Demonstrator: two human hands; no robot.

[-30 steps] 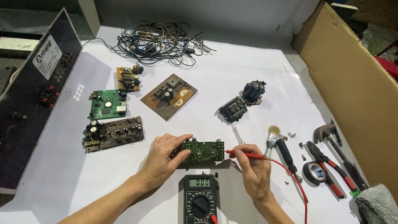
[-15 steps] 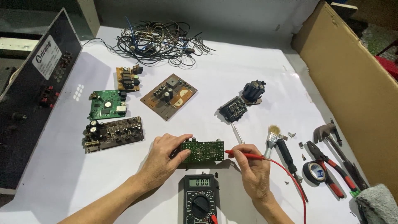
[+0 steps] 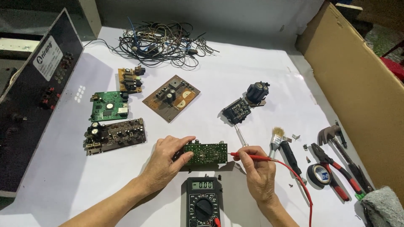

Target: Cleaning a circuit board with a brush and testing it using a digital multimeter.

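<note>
Left hand grips the left end of a small green circuit board, fingers wrapped over its far edge, thumb side under; board held flat, just above or on the white desk, can't tell which. Board sits near-centre, just far of the multimeter.

Right hand has a closed pinch grip on the red probe, tip pointing left and touching or almost touching the board's right edge. Red lead runs right from the hand and curves down toward the near edge. Multimeter lies flat between the two forearms, display lit, dial in the middle.

Left of the hands: dark brown board with capacitors, farther a green square board, then a small tan board. Brown board with two coils far-centre. Tangle of wires at the far side. Black connector block and a black knob part right of centre, well apart from the hands.

Right side: paintbrush just beside the right hand, black-handled screwdriver, roll of black tape, red-handled pliers, hammer. Cardboard sheet stands along the right edge. Black panel with jacks leans at far left. Grey cloth at near-right corner.
</note>
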